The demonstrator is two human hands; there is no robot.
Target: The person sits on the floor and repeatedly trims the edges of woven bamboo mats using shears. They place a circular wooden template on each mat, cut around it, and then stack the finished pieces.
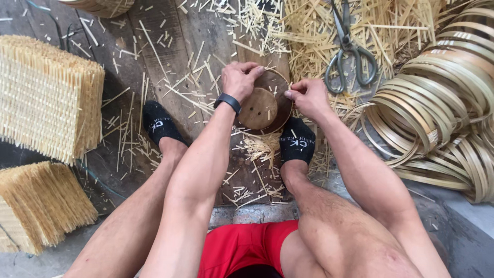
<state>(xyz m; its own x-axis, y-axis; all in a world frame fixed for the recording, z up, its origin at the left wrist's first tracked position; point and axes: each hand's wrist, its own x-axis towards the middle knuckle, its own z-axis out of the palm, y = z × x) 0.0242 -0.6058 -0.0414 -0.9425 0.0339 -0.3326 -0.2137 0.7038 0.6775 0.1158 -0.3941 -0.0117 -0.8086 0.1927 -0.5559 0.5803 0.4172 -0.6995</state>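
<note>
A round wooden disc with small holes lies on a larger round wooden base on the plank floor between my feet. My left hand rests on the upper left rim of the base, fingers curled over its edge. My right hand is at the right rim, with thumb and fingers pinched together on what looks like a thin bamboo sliver. My right foot in a black sock presses against the base's lower right edge. My left foot is planted further left.
Scissors lie on bamboo splinters at the top. Coiled bamboo hoops pile up on the right. Woven straw-coloured mats are stacked at the left, with another bundle below. Short bamboo offcuts litter the planks.
</note>
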